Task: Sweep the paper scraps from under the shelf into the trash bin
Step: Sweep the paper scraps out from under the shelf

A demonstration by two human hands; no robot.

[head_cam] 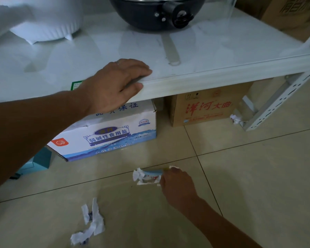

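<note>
A: Floor?
B: Beige glossy tile floor (pixel 249 176), dark grout lines, dim even light with soft glare.
A: Furniture?
B: White shelf board (pixel 213 51) with a pale front edge, slotted white metal upright (pixel 276 102) at right.
A: On top of it?
B: Dark pot (pixel 150 13), white appliance (pixel 48 20).
A: Underneath?
B: White and blue carton (pixel 111 135), brown carton with red print (pixel 206 106), teal box (pixel 38 161) at left.
</note>
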